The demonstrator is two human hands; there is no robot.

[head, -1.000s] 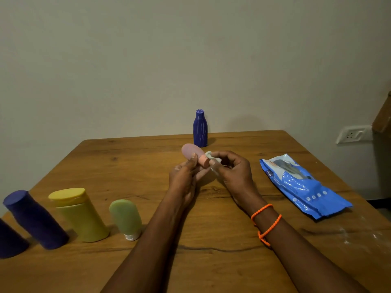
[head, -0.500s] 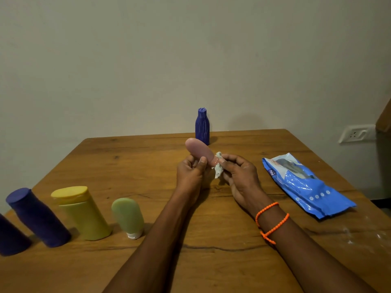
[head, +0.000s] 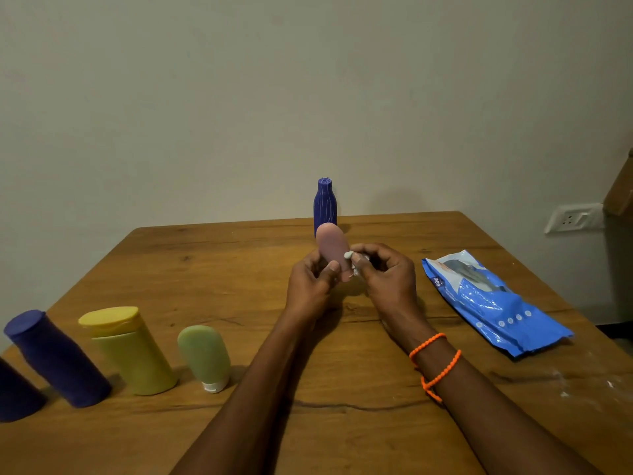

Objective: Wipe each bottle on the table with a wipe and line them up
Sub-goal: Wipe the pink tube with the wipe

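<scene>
Bottles stood in a row along the near left of the wooden table (head: 239, 255). At the left edge we saw a dark blue bottle (head: 15, 394), cut off by the frame, and just right of it a second dark blue bottle (head: 56, 358) with a rounded top. Next came a yellow bottle (head: 132, 351) with a flat flip cap, and then a small green tube (head: 205, 356) standing on its white cap. These four stood close to one another without clearly touching.

Near the middle of the table we held a pink tube (head: 331, 246) up off the surface, its rounded end pointing up and away from us. Our left hand (head: 313, 286) gripped its lower part, thumb and fingers curled around it. Our right hand (head: 387, 279) pinched a small bunched white wipe (head: 352, 260) between thumb and fingertips and pressed it against the right side of the pink tube. Two orange bead bracelets (head: 435, 363) circled the right wrist.

Behind the pink tube, at the far edge of the table by the wall, stood a ribbed blue bottle (head: 324, 204), upright and on its own.

To the right lay a blue pack of wipes (head: 493, 303), flat on the table. On the wall beyond we saw a white power socket (head: 570, 218).
</scene>
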